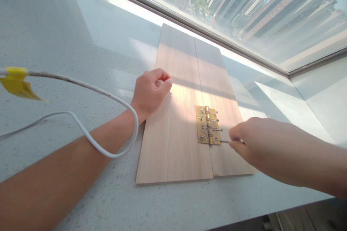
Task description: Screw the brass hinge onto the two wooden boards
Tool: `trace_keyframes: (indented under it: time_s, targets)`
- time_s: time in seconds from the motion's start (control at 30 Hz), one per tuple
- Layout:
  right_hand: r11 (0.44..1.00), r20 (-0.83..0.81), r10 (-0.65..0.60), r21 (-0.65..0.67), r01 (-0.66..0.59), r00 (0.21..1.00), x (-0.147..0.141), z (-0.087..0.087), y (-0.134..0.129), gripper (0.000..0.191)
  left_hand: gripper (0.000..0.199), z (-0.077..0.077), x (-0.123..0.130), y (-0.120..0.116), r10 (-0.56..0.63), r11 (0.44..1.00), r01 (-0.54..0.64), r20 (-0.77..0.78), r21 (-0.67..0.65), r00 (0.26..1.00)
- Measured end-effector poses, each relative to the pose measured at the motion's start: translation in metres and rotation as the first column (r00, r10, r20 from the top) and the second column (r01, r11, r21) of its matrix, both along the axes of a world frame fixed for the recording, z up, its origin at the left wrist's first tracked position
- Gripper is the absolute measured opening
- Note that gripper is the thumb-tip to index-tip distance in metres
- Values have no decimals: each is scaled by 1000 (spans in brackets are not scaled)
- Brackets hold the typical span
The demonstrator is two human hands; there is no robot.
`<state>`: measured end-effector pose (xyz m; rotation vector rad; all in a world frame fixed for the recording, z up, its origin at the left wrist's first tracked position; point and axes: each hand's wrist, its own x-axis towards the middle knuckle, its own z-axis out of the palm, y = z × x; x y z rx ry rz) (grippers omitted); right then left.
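Note:
A brass hinge (208,126) lies across the seam between two pale wooden boards, the wider left board (173,151) and the right board (230,155). Several small screws stand in its holes on both leaves, some tilted. My right hand (257,144) is closed around a screwdriver (224,141), whose thin metal shaft reaches the lowest screw on the hinge's right leaf; its handle is hidden in my grip. Over the left board's edge rests my left hand (151,90), fingers curled and thumb against the forefinger. Whatever it may hold is hidden.
A white cable (92,144) loops in front of my left forearm, with a yellow tag (20,85) on it. The boards lie on a speckled pale counter (108,195). Beyond them runs a window frame (184,21), with a white wall (325,94) at the right.

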<state>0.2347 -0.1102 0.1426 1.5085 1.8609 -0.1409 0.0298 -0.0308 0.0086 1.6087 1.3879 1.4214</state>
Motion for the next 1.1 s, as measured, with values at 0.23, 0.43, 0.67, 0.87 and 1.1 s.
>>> trace_keyframes:
  time_s: [0.23, 0.43, 0.67, 0.87, 1.1]
  targets:
    - [884, 101, 462, -134, -448, 881, 3, 0, -20, 24, 11, 0, 0, 0, -5, 1000, 5, -9, 1, 1000]
    - [826, 68, 563, -81, -558, 824, 11, -9, -35, 21, 11, 0, 0, -1, -2, 1000, 2, -9, -5, 1000]
    - [997, 154, 78, -24, -75, 985, -7, -4, -10, 22, 11, 3, 2, -3, 10, 1000, -9, 24, -19, 1000]
    - [945, -123, -321, 23, 326, 939, 5, -7, -8, 28, 10, 3, 2, -3, 20, 1000, -20, 21, -2, 1000]
    - [621, -335, -762, -135, 772, 554, 10, -14, -27, 25, 10, 2, 2, -3, 18, 1000, -18, 28, -1, 999]
